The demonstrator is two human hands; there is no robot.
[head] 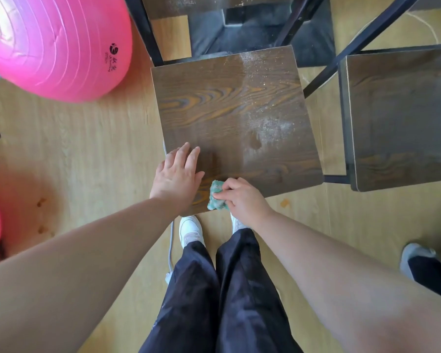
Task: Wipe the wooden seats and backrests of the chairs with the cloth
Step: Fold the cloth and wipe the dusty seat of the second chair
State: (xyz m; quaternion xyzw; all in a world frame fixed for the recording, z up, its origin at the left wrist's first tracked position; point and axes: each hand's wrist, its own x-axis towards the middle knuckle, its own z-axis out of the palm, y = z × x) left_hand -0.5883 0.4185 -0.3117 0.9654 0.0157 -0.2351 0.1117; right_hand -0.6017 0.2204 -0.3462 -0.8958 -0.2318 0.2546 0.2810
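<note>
1. My left hand (177,174) lies flat on the near left corner of the seat (234,115), fingers straight and close together. I judge it is there to steady the chair while I rub.
2. My right hand (242,197) is curled round the green cloth (215,196). It pinches the cloth into a wad and presses it on the seat's near edge, just beside my left hand. A bunched cloth gives a firmer rub, I think.
3. With the cloth at the near edge, the pale dust (270,128) on the right half and far right corner of the seat is not yet wiped. I judge this seat barely begun.
4. A second seat (402,118) stands to the right, apart from the first and dull with a grey film, not yet wiped either.
5. A pink ball (56,44) sits on the floor at the far left, near the chair frame. I cannot tell if they touch.
6. Most of the cloth is inside my fist, so I cannot tell how it is folded.
7. A dark dusty board at the top edge is cut off. I cannot tell whether it is a backrest.
8. The second seat runs out of view on the right.
9. A grey cable (172,240) passes my left shoe, and its ends are hidden.
</note>
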